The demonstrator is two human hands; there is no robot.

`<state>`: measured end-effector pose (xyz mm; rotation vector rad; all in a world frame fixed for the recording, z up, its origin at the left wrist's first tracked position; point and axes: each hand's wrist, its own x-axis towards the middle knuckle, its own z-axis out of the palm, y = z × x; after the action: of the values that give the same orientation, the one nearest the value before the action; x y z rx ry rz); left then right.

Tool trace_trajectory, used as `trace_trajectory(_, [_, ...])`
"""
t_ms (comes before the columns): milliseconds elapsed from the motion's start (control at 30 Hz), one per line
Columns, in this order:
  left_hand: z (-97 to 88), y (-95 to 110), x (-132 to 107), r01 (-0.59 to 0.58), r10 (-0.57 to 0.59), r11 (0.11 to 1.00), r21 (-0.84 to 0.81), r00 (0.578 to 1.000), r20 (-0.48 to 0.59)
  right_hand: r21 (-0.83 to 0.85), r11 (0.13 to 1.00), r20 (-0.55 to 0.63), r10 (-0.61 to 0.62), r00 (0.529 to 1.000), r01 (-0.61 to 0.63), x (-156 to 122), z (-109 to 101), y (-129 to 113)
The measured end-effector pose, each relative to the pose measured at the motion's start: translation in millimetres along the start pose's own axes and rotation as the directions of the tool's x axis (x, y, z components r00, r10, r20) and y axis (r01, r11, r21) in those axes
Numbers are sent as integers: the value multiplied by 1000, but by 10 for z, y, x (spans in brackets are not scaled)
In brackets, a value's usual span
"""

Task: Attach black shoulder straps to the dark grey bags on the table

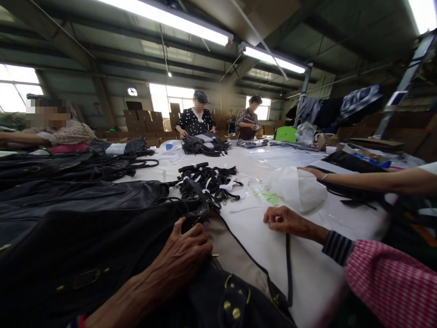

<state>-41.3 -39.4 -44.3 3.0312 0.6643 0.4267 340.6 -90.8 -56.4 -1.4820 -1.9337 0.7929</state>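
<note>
A black bag (pixel 235 296) with brass-coloured studs and a beige lining lies before me, its mouth spread. My left hand (pixel 187 246) grips its upper edge, fingers bent over the black material near a buckle. My right hand (pixel 285 222) is closed above the white tabletop, to the right of the bag. A narrow black strap (pixel 289 269) runs up from the bag and disappears under this hand, which appears to hold it; the curled fingers hide its end. Beyond both hands lies a heap of black straps (pixel 208 182) with white wrapping and metal clips.
Black bags (pixel 85 228) are piled at the left. A co-worker's arm (pixel 368 180) reaches in from the right beside white plastic (pixel 297 189). Other people stand across the white table (pixel 252 246). A bag pile (pixel 206 143) and a green box (pixel 286 133) sit farther back.
</note>
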Motion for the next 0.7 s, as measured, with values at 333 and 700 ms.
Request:
trace_trajectory(333, [-98,52,23,28,-27,1000,-13,997,73,-298,943,-166,105,981,-151,201,-316,-367])
trace_trajectory(700, [-135,65,-17,27,-27,1000,1,998,54,-798,542,-145,252,957,-264,1011,99,-127])
